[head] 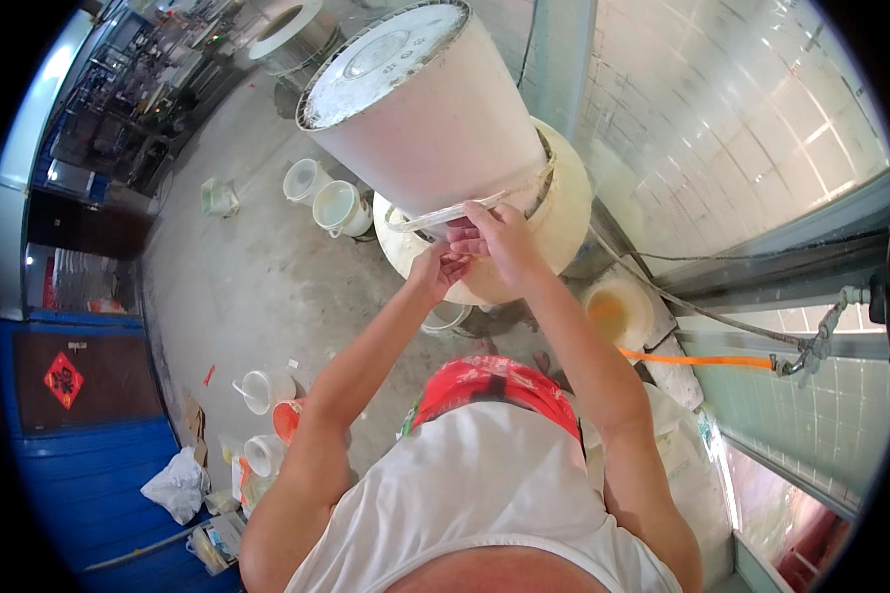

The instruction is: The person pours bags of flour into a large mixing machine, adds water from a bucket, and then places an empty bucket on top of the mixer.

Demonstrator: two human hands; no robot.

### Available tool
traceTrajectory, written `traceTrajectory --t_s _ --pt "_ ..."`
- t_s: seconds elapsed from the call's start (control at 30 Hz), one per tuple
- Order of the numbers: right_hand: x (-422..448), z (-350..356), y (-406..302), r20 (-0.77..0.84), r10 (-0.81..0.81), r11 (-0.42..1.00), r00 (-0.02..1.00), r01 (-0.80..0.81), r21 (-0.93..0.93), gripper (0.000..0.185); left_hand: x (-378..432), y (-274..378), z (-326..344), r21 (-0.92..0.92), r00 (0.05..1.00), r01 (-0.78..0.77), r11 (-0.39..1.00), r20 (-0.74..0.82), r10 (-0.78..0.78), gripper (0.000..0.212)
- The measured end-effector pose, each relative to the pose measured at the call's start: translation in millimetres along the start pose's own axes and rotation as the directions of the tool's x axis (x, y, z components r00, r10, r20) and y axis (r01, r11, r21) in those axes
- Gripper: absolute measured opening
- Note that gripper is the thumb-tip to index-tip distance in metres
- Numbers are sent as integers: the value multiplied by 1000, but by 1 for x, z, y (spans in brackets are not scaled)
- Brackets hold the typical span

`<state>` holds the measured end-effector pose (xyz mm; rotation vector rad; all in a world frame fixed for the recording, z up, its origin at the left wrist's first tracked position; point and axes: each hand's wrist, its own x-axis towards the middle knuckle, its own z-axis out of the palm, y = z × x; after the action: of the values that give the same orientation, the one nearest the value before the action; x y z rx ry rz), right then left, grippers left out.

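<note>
A large white plastic drum (434,118) stands bottom up and tilted on a broad cream round vessel (571,200). Across the drum's lower side runs a pale, narrow handle-like strip (445,216), which loops round at its left end. My right hand (498,236) has its thumb and forefinger closed on the strip's right part. Just left of and below it, my left hand (439,271) is at the vessel's near side with the fingers curled. Whether those fingers hold anything is hidden. The drum's rim is mostly out of sight inside the vessel.
Two white buckets (341,207) stand left of the vessel. A tub of yellowish liquid (614,310) sits at right, near an orange hose (701,361) on a wall tap. More buckets (267,391) and a white bag (179,485) lie at left. Machinery (133,104) fills the far left.
</note>
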<state>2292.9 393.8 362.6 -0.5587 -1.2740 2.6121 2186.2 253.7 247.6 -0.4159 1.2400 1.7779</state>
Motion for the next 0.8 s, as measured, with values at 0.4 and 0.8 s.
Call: traceTrajectory --t_s 0.4,0.8 --pt "-26 -16 10 -160 81 995 984 -89 -42 32 5 19 -15 249 993 54 967 92 -79 29" --pt "-108 -65 -16 -362 -10 928 932 -126 -351 35 13 18 -23 249 966 11 968 246 -74 34"
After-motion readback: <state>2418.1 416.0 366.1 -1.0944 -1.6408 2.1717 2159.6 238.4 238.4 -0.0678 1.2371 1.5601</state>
